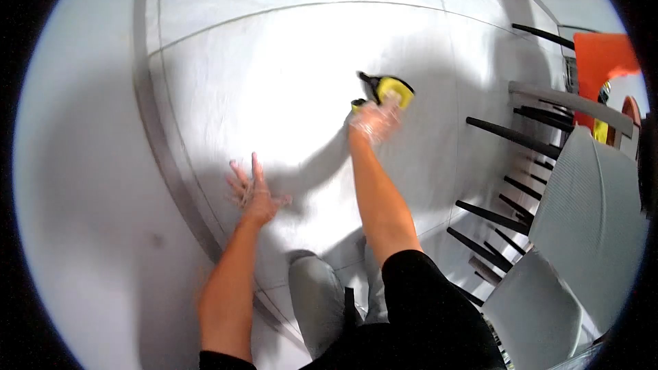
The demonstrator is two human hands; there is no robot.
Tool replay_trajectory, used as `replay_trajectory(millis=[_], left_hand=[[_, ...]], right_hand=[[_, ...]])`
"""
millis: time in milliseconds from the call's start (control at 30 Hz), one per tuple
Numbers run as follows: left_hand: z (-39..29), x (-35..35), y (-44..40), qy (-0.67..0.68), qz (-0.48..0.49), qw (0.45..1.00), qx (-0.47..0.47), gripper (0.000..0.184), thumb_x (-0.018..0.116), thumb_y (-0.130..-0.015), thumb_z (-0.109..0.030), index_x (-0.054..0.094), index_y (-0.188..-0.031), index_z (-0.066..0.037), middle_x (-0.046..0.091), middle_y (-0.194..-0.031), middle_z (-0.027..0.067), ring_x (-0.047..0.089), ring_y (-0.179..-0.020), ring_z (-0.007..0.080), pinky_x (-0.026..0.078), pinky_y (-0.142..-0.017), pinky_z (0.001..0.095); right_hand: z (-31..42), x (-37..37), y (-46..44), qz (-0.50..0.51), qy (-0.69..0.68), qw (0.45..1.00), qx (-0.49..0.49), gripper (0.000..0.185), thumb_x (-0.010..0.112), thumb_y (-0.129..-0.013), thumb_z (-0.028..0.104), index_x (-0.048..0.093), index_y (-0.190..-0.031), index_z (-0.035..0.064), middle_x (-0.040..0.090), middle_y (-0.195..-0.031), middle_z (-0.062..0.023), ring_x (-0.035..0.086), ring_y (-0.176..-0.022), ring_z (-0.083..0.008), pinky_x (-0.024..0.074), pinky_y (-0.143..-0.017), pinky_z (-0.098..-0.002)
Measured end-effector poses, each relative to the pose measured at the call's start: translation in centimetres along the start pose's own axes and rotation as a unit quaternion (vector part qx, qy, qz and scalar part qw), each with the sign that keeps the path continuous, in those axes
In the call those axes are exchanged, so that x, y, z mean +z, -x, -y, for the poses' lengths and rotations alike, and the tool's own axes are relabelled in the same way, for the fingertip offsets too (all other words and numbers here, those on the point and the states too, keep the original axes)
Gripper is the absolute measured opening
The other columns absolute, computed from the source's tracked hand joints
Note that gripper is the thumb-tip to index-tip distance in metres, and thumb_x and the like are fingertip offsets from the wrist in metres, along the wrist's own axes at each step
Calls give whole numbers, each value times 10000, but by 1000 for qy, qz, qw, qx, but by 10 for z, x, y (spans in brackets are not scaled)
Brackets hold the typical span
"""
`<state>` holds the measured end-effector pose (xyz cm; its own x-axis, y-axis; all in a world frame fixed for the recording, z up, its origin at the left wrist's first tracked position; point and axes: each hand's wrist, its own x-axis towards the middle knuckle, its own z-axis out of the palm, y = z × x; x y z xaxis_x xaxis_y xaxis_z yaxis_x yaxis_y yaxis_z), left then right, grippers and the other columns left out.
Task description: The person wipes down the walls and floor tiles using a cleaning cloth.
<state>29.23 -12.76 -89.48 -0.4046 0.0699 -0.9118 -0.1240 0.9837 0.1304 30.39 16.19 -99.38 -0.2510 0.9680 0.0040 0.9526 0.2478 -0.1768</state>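
Observation:
A yellow and black hand tool [395, 89] is at the upper middle of the view, against the pale tiled floor [295, 82]. My right hand [375, 120], in a clear plastic glove, is closed around it. Some of the tool is hidden by the fingers, and a small yellow and black end shows left of the hand. My left hand [257, 195], also in a clear glove, is lower left of the tool with fingers spread over the floor. Nothing is in it.
A grey wall [82, 137] with a darker skirting strip [164, 151] runs along the left. Grey chairs [582, 219] with thin black legs stand at the right, beside an orange item [600, 58]. My bent knees are at the bottom.

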Motion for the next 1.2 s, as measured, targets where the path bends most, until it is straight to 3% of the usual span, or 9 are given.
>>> replay_trajectory(millis=[233,367,467,667,733,767,900,1033,1200], left_hand=[[5,7,-20,-51,12,998,-18,1425,885,-720,-514,-225,-1593,-323,-306,-1610,290,-267,-1472,534,-42,-1124,773],[7,23,-24,-50,-21,998,-15,1474,932,-677,-451,-205,-1602,-295,-247,-1607,347,-218,-1471,573,-16,-1119,781],[13,31,-28,-27,-23,999,-20,1457,918,-675,-484,-185,-1610,-302,-282,-1615,305,-243,-1468,566,-42,-1116,780],[11,27,-21,-19,-52,998,5,1485,942,-656,-426,-188,-1611,-292,-274,-1626,288,-243,-1475,550,-58,-1125,762],[-3,18,-13,-18,-45,999,-7,1478,942,-666,-410,-191,-1609,-306,-272,-1630,280,-246,-1482,531,-59,-1138,744],[-4,14,-9,-22,-34,999,-17,1475,943,-670,-402,-193,-1608,-313,-271,-1632,276,-247,-1485,522,-59,-1145,736],[-1,14,-8,-25,-36,999,-12,1451,937,-695,-365,-195,-1603,-340,-274,-1633,266,-252,-1494,495,-71,-1162,710],[5,20,-19,-42,-62,997,-3,1483,955,-659,-355,-195,-1595,-377,-252,-1643,257,-192,-1507,508,-25,-1163,731],[-4,19,-24,-30,-66,997,-17,1450,945,-674,-375,-171,-1598,-398,-267,-1643,241,-199,-1511,495,-29,-1172,726]], right_hand=[[173,8,-6,-14,-58,979,-193,406,681,-814,236,672,-1195,96,633,-1271,-148,568,-1088,-319,435,-1014,-429],[215,13,44,65,-89,936,-333,497,671,-838,235,631,-1317,108,582,-1413,-165,556,-1229,-369,414,-1075,-476],[192,-4,91,197,-133,846,-478,398,682,-807,176,674,-1196,90,613,-1368,-172,614,-1101,-371,484,-977,-480],[69,2,23,97,-320,604,-724,253,634,-878,148,705,-1121,151,724,-1148,-11,669,-1075,-229,497,-999,-445],[43,9,-78,219,-265,631,-695,259,661,-831,124,709,-1085,128,723,-1141,-55,670,-1070,-237,502,-981,-430],[35,-26,-107,94,-26,738,-667,295,672,-808,92,702,-1100,119,716,-1123,-87,663,-1049,-261,505,-940,-437],[-68,-34,-234,17,21,929,-369,595,646,-822,64,544,-1408,34,617,-1344,-198,573,-1238,-374,444,-1070,-454],[-153,-61,-201,-16,-34,983,-181,587,600,-851,19,515,-1431,-10,550,-1444,-213,512,-1343,-371,367,-1164,-422],[-225,-8,-121,-117,25,976,-181,552,587,-914,70,488,-1453,4,528,-1469,-186,528,-1324,-341,360,-1164,-433]])
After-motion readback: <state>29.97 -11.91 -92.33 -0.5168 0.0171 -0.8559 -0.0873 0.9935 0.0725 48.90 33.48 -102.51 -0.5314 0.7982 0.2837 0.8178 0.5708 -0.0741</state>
